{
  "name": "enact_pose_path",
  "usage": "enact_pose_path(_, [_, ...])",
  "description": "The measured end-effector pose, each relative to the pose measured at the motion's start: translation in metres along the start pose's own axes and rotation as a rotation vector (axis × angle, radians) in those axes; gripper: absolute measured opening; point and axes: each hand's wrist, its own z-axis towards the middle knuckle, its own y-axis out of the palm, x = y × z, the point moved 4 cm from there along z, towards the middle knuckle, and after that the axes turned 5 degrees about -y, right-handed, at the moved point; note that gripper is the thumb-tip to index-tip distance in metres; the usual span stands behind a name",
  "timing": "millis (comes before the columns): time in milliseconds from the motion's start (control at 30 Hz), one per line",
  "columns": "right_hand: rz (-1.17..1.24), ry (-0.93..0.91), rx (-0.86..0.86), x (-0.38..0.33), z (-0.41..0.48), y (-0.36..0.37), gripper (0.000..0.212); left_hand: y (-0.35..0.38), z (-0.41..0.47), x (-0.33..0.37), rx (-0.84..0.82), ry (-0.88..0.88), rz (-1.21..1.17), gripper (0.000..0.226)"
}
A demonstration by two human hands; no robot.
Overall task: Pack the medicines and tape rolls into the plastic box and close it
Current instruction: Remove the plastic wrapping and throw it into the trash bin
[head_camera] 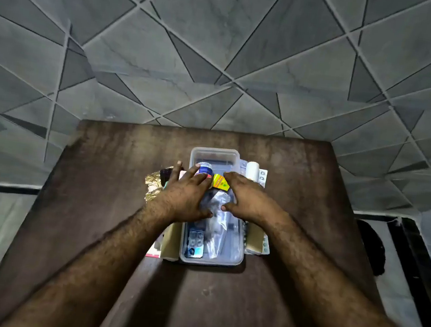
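A clear plastic box (238, 258) stands in the middle of a brown table (95, 203). Blister packs (195, 243) and a crinkled clear bag (217, 209) lie inside it, with a small blue-and-white jar (205, 168) and a yellow packet (220, 182) toward its far end. My left hand (187, 194) lies flat over the box's left side, fingers spread, touching the jar. My right hand (248, 200) rests over the right side, fingers apart, thumb on the bag. A white tape roll (252, 170) sits just outside the box at the far right.
Gold foil packaging (153, 185) lies left of the box. Cardboard and more blister strips (264, 246) lie against the box's right side, and a flat carton (169, 244) on its left. A tiled wall rises behind the table. A dark object (371, 245) sits right of the table.
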Motion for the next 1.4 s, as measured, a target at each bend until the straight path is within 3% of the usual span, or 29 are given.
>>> enact_pose_path(300, [-0.315,-0.021,-0.104,0.0,0.048,0.036,0.059,0.031,0.011,0.016,0.019,-0.021,0.052,0.054])
enact_pose_path(433, [-0.299,0.013,-0.145,0.001,0.072,0.047,0.058,0.042,0.015,0.029,-0.04,0.003,0.048,0.05])
enact_pose_path(633, [-0.307,0.127,-0.214,0.005,0.087,0.06,0.077,0.065,0.028,0.033,-0.143,-0.086,0.049,0.06])
enact_pose_path(733, [-0.265,0.143,-0.172,0.004,0.087,0.058,0.061,0.07,0.034,0.035,-0.137,-0.135,0.019,0.058])
enact_pose_path(867, [-0.247,0.124,-0.104,0.003,0.085,0.052,0.037,0.063,0.035,0.035,-0.067,-0.149,-0.02,0.032])
enact_pose_path(1167, [-0.146,0.136,-0.179,-0.001,0.074,0.038,0.035,0.053,0.034,0.034,-0.033,-0.141,-0.037,0.023])
enact_pose_path(1267, [-0.073,0.186,-0.107,-0.001,0.063,0.023,0.031,0.043,0.032,0.027,0.03,-0.223,-0.182,0.029])
enact_pose_path(1400, [0.151,0.321,0.11,0.013,0.039,0.005,0.023,0.024,0.029,0.011,0.147,-0.458,-0.599,0.03])
